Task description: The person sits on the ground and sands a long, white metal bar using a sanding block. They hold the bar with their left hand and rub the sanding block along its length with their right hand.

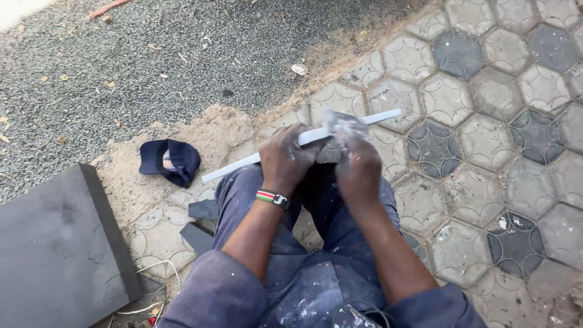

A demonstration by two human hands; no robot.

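Left hand [285, 159]: we see it closed around the white strip [243, 163].
Right hand [357, 167]: we see it pressing a crumpled sandpaper sheet [344, 124] onto the strip, fingers clamped.

Long white strip [255, 159], tilted, rising rightward above knees; crumpled grey sandpaper [344, 126] wrapped over it.

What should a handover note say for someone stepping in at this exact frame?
Left hand: gripped around a long white strip, held across the knees.
Right hand: pressing a dusty grey piece of sandpaper onto the strip's upper side.
Nearby: dark blue cap on the sandy ground to the left; a large dark grey board further left.
Done: hands and sandpaper are already dusty white.
Left: how much of the strip is sanded cannot be told.
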